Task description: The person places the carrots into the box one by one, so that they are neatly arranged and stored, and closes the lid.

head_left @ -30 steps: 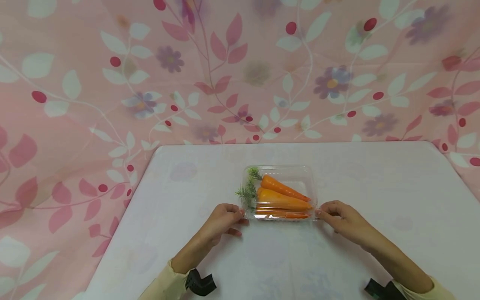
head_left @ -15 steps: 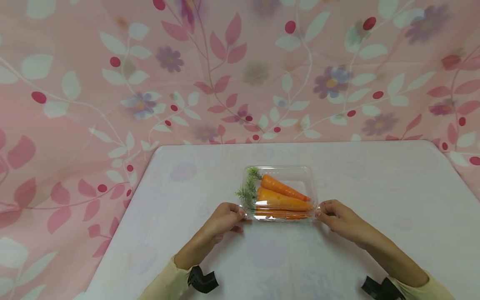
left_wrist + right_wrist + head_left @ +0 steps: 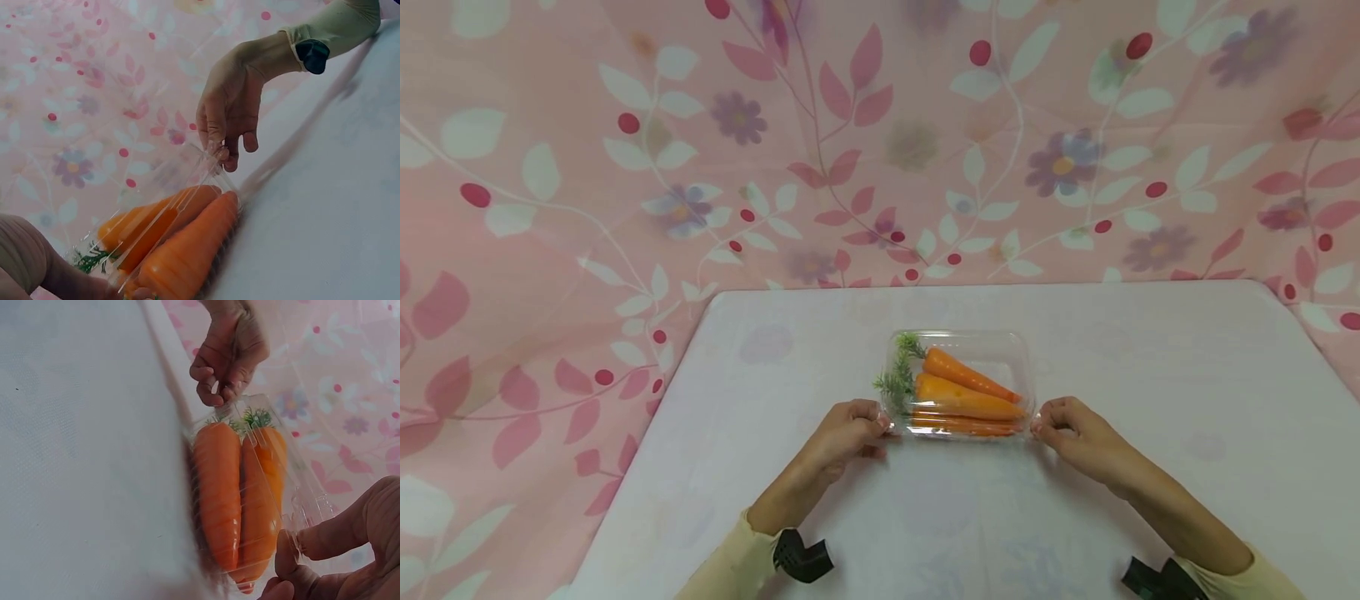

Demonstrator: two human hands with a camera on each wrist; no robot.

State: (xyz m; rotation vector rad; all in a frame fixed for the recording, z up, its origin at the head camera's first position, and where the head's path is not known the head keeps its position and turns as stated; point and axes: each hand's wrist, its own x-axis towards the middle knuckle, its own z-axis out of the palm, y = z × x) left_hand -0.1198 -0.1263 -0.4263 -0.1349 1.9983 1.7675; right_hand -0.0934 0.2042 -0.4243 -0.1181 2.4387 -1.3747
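A clear plastic clamshell box [image 3: 973, 336] lies on the table, its lid over the orange carrots [image 3: 966, 398] inside. Green feathery tops [image 3: 895, 379] fill the box's left end, and a few sprigs reach the edge. At the front left corner my left hand [image 3: 848, 429] pinches the rim between thumb and fingers. My right hand [image 3: 1084, 437] pinches the front right corner in the same way. In the right wrist view the thumb and index finger of the right hand [image 3: 356, 544] meet at the lid's edge. Whether the lid is fully latched I cannot tell.
A white cloth covers the table [image 3: 760, 358], whose back edge runs along a pink floral curtain [image 3: 880, 150]. Black wrist devices [image 3: 803, 557] sit at both sleeve cuffs.
The fingers of my left hand have drawn in closer to the box's front left corner. Both hands have shifted very slightly upward in the head view; the box has hardly moved.
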